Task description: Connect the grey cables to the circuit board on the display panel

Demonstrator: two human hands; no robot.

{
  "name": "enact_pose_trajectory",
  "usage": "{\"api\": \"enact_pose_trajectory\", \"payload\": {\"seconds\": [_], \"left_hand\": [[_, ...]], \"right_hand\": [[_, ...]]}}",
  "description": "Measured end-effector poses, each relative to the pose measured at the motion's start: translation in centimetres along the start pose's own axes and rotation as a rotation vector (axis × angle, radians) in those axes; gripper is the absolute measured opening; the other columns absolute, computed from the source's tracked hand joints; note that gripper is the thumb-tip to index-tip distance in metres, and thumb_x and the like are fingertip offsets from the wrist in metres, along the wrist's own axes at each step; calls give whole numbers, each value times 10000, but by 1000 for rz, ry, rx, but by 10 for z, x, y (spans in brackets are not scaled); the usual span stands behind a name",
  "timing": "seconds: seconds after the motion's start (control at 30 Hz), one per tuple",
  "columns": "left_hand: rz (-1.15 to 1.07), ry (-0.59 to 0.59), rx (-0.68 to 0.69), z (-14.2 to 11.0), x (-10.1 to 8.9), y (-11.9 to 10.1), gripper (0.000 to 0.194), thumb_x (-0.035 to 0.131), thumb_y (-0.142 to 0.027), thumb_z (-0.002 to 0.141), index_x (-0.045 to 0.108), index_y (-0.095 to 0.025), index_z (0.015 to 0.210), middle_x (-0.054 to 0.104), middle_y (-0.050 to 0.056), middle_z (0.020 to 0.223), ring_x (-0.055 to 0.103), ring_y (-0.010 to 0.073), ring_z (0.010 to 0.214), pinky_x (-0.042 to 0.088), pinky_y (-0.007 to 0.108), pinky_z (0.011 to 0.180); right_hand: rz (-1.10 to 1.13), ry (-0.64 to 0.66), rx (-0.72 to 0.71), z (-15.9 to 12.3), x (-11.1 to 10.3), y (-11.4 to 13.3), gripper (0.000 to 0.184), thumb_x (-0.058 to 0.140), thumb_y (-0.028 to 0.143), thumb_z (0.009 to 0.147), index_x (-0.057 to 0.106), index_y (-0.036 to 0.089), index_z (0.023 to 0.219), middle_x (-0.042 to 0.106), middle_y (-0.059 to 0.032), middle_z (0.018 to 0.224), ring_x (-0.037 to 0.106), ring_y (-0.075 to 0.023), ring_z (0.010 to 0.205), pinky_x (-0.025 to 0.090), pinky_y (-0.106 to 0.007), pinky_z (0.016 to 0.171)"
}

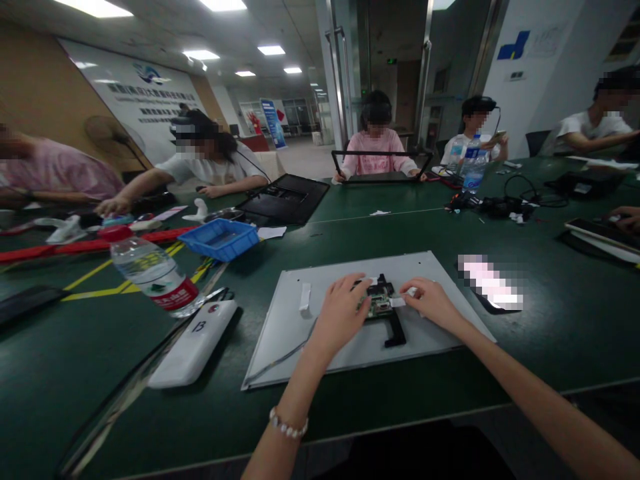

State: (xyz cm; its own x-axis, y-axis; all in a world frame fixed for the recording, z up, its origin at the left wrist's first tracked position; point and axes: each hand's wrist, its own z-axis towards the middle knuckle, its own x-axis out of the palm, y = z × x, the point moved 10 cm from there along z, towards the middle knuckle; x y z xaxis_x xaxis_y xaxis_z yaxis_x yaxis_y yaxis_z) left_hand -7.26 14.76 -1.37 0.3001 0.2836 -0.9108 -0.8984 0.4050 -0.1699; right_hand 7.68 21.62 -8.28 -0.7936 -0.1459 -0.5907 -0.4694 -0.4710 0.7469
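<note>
Here's the green circuit board (381, 307) beside its angular black plastic bracket (397, 332), both out on the flat pale-grey panel (350, 352)! The right hand (429, 300) has its grip pinched on a small white strip (397, 303) at the board's right edge; the left hand (345, 303) arches over the opposite side (whether that grip holds anything, I can't tell). Further left, a rounded white plastic block (195, 350) lies on the dark-green table (560, 340).

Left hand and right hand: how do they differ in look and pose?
The left hand arches, back upward, over the left side of the circuit board; the right hand curls inward by a small white strip at its right.
A bracelet of pale beads circles the left hand's wrist; the right hand's shows none.
Both are ungloved and over the pale panel.
</note>
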Motion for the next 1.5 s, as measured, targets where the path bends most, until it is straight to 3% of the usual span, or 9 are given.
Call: {"api": "enact_pose_trajectory", "payload": {"seconds": [0.23, 0.33, 0.43, 0.57, 0.7, 1.07, 1.23, 1.4, 1.5], "left_hand": [[-6, -180, -151, 5, -50, 86, 267, 414, -223, 886, 590, -194, 1085, 566, 64, 1181, 517, 212, 1106, 393, 385, 989], [-22, -223, -208, -2, -51, 117, 264, 406, -223, 880, 588, -197, 1070, 581, 58, 1145, 534, 201, 1082, 401, 356, 982], [-26, -243, -259, -12, -42, 135, 260, 392, -214, 878, 590, -189, 1044, 600, 61, 1098, 550, 201, 1047, 412, 364, 966], [-30, -192, -228, -15, -23, 134, 278, 393, -213, 872, 583, -195, 1074, 599, 63, 1116, 544, 208, 1056, 415, 374, 960], [-14, -185, -194, -11, -20, 126, 290, 398, -222, 872, 582, -193, 1095, 589, 68, 1133, 541, 210, 1060, 409, 362, 964], [149, -165, -276, -24, -21, 154, 279, 403, -224, 865, 588, -181, 1070, 603, 79, 1100, 548, 226, 1039, 410, 376, 939], [190, -144, -329, -30, -22, 162, 283, 406, -224, 858, 591, -185, 1069, 604, 80, 1101, 547, 235, 1036, 417, 387, 922], [142, -185, -352, -37, -26, 175, 291, 413, -242, 847, 596, -179, 1064, 596, 86, 1105, 552, 233, 1036, 409, 367, 941], [38, -195, -384, -42, -22, 188, 309, 423, -268, 837, 596, -166, 1071, 603, 84, 1083, 594, 209, 924, 439, 341, 897]], "right_hand": [[28, 89, 21, -4, 9, 2, 202, 583, 290, 779, 674, 218, 945, 678, -27, 907, 590, -155, 689, 460, -294, 677], [81, 113, 54, -4, 13, -2, 226, 586, 315, 785, 667, 225, 976, 686, -24, 872, 613, -163, 724, 471, -299, 699], [149, 123, 92, -2, 16, -9, 231, 596, 324, 779, 662, 218, 974, 685, -23, 828, 621, -166, 738, 478, -303, 708], [280, 161, 187, -1, 21, -24, 180, 580, 309, 789, 671, 197, 897, 693, -37, 852, 624, -166, 758, 484, -293, 686], [299, 181, 234, -1, 21, -29, 171, 591, 292, 784, 686, 198, 890, 696, -37, 871, 623, -161, 784, 482, -298, 728], [100, 95, 114, -3, 21, -9, 121, 622, 291, 753, 688, 213, 819, 685, -17, 751, 615, -171, 685, 484, -300, 657], [-19, 71, 49, -5, 17, -1, 142, 628, 315, 753, 690, 232, 850, 671, -22, 847, 585, -161, 672, 467, -304, 654], [-19, 66, 11, -6, 14, 3, 149, 608, 323, 778, 683, 232, 867, 660, -22, 883, 580, -154, 669, 463, -306, 671], [-4, 60, 3, -6, 12, 3, 159, 583, 317, 797, 680, 234, 891, 658, -24, 916, 585, -155, 690, 463, -304, 680]]}}
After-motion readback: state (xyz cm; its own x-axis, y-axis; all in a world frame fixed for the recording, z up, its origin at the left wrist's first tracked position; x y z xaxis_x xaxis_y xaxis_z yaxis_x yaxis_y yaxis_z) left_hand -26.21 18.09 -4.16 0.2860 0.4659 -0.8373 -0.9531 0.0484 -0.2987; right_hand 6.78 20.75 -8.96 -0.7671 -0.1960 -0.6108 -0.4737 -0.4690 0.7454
